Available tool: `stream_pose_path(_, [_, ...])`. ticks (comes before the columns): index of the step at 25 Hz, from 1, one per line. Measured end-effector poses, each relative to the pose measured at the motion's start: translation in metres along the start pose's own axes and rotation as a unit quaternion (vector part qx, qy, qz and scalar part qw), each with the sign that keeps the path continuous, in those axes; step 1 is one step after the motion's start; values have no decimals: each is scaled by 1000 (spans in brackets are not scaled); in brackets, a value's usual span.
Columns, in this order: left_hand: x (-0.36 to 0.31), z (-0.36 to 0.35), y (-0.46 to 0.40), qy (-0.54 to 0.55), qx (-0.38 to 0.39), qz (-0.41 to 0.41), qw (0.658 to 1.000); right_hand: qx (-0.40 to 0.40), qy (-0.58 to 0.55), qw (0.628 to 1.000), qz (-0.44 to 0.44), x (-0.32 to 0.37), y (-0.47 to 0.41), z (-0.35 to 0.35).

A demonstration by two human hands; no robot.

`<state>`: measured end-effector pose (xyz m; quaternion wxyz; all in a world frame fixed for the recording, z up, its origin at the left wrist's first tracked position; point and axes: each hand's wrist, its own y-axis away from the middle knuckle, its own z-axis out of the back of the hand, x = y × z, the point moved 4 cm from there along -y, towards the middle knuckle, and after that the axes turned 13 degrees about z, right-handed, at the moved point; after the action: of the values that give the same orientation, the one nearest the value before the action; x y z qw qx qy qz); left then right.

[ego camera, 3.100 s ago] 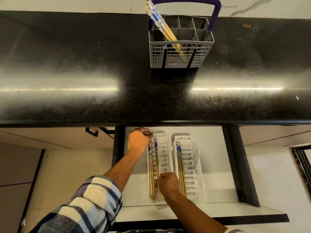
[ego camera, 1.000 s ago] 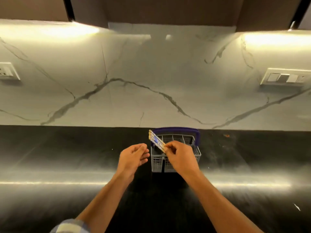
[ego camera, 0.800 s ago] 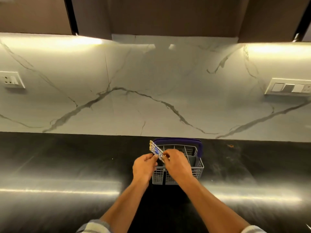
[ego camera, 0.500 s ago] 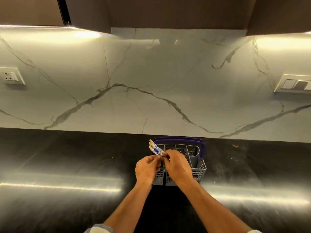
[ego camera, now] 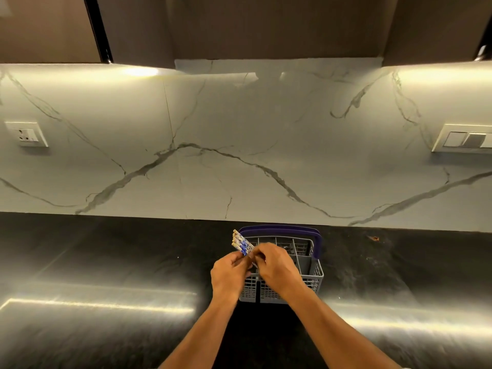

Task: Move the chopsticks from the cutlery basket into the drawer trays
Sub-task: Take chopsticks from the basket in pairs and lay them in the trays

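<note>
The chopsticks (ego camera: 241,244) stand bunched in the front-left corner of the grey cutlery basket (ego camera: 308,265) on the black counter (ego camera: 106,262), their long axis leaning up and to the left, blue-patterned ends uppermost. Both hands meet over the basket with forearms converging: the left hand (ego camera: 229,272) and right hand (ego camera: 274,265) curl their fingers around the bundle's middle.

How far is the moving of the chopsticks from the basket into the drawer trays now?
Done: cannot be judged, since the drawer trays are out of view. In hand: left hand and right hand both grip the chopsticks, which lean out of the cutlery basket. Left: lift them out and carry them down to the trays.
</note>
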<state>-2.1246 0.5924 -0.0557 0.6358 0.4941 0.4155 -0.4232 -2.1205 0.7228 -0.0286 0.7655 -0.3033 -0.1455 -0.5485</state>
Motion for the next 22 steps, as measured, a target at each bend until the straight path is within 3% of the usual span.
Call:
stream_pose_path(5, [-77, 24, 27, -48, 4, -118, 992, -70, -33, 996, 41, 36, -8, 54])
stream_pose_path(10, [-177, 52, 68, 4, 88, -187, 978, -133, -98, 981, 98, 85, -7, 119])
stream_pose_path(16, [-223, 69, 110, 24, 152, -180, 971, -160, -119, 975, 99, 127, 7, 161])
stream_pose_path(22, [-232, 86, 131, -10, 157, -209, 965, -153, -146, 973, 94, 153, 25, 166])
